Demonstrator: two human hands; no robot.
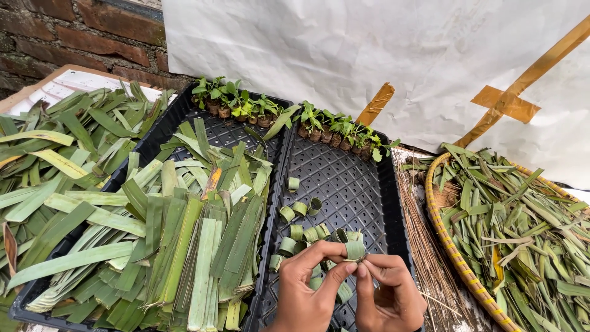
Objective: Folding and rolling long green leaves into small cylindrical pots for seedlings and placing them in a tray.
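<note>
leaf ring (354,249) | green, curled strip | pinched above black tray (344,178)

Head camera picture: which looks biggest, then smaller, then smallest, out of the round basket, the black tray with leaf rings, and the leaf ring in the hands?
1. Black tray
2. Round basket, partly cut off, so tray versus basket is unsure
3. Leaf ring, plainly smallest

place: small plant nursery work spot | signs: black seedling trays (344,178), potted seedlings (335,130), cut leaf strips (184,246), brick wall (80,37)

Bare tray floor (350,178) open ahead; leaf rings (299,212) scattered near; seedlings (335,132) block far edge.
</note>
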